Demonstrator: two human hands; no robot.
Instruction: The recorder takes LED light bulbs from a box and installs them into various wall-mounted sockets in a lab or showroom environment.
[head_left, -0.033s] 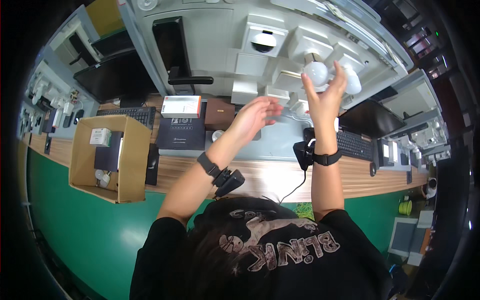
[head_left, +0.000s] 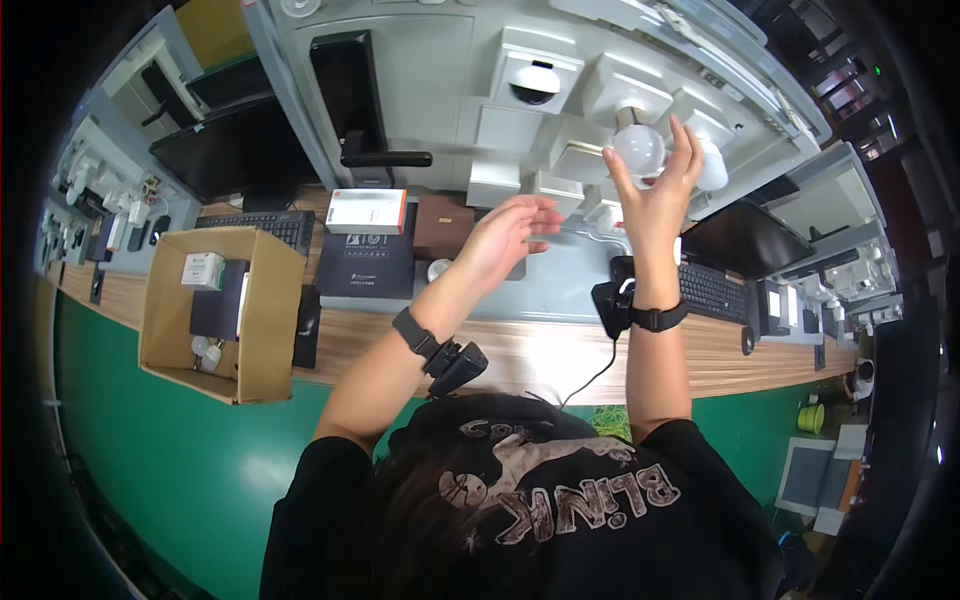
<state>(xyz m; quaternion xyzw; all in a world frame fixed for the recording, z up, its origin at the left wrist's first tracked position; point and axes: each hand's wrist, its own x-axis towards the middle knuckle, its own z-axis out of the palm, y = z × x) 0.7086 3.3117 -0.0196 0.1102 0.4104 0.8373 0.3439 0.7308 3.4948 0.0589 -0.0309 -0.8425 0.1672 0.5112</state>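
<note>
On the panel [head_left: 425, 80], a bulb [head_left: 639, 150] points toward the person [head_left: 420, 520], axis seemingly level; hands [head_left: 505, 242] [head_left: 658, 208] spread wide.

1. Wood-grain desk [head_left: 510, 350], carrying a grey ledge [head_left: 570, 286]
2. On the ledge: dark blue box [head_left: 365, 270]; brown box [head_left: 442, 230] to its right
3. On the wood, from the dark blue box: one keyboard [head_left: 272, 226] left; mouse [head_left: 747, 341] well right

Glossy green floor [head_left: 215, 450], wood-grain tabletop [head_left: 480, 345] with a white glare patch [head_left: 545, 352], pale wall panel [head_left: 425, 90], grey partition [head_left: 289, 100] at left
</note>
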